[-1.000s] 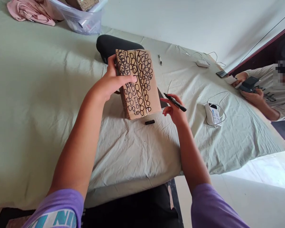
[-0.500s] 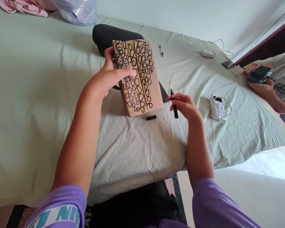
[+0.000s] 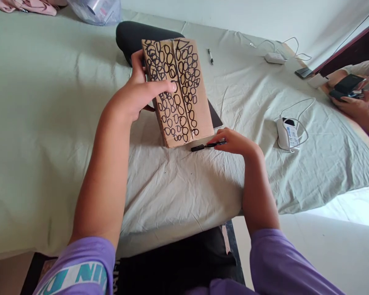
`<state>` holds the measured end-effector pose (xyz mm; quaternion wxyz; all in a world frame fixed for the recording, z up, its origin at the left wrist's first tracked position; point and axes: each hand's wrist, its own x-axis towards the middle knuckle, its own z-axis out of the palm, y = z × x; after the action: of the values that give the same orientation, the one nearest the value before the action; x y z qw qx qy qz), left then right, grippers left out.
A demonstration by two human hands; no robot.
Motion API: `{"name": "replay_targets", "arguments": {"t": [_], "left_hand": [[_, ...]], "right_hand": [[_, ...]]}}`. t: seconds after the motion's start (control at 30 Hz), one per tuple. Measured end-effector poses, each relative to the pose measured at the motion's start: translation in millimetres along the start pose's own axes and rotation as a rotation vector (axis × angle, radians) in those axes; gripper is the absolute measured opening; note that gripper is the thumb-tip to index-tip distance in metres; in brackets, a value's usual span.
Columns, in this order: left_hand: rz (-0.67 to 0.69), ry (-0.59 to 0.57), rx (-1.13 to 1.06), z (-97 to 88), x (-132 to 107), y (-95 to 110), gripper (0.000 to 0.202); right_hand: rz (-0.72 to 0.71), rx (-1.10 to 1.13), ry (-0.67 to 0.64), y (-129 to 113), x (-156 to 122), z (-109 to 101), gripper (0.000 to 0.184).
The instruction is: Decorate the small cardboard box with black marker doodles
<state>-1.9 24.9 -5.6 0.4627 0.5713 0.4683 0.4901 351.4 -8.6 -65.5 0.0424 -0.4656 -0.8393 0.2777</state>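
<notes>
A brown cardboard box [image 3: 184, 102] covered in black drawn ovals stands tilted on the pale green sheet [image 3: 49, 123]. My left hand [image 3: 138, 96] grips its left side, fingers across the top face. My right hand [image 3: 233, 142] lies low on the sheet just right of the box's near corner, fingers closed on a black marker [image 3: 215, 144] whose tip points left. The marker's black cap [image 3: 197, 148] lies on the sheet right at that tip, in front of the box.
A black cushion [image 3: 135, 35] sits behind the box. A second pen [image 3: 210, 55], white chargers with cables [image 3: 286, 134] and a phone [image 3: 304, 73] lie to the right. Another person's hands hold a phone [image 3: 347, 87] at the right edge. A clear plastic tub [image 3: 95, 10] stands at the back.
My right hand has lowered the marker from mid-air down to the sheet and turned its tip toward the cap. The left hand keeps hold of the box.
</notes>
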Motion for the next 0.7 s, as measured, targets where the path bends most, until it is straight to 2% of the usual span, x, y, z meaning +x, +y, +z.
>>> {"name": "replay_targets", "arguments": {"t": [0.33, 0.47, 0.6, 0.7], "left_hand": [[-0.043, 0.004, 0.029, 0.5, -2.6, 6.9, 0.084], [-0.042, -0.025, 0.016, 0.1, -4.1, 6.9, 0.083], [-0.036, -0.024, 0.025, -2.2, -3.8, 3.1, 0.081], [-0.05, -0.023, 0.035, -4.0, -3.7, 2.1, 0.081]], "right_hand": [[-0.138, -0.01, 0.047, -11.3, 10.7, 11.5, 0.033], [-0.135, 0.021, 0.061, -14.8, 13.6, 23.4, 0.043], [-0.156, 0.118, 0.064, -20.9, 20.0, 37.6, 0.023], [-0.169, 0.24, 0.058, -25.3, 18.9, 33.5, 0.019]]}}
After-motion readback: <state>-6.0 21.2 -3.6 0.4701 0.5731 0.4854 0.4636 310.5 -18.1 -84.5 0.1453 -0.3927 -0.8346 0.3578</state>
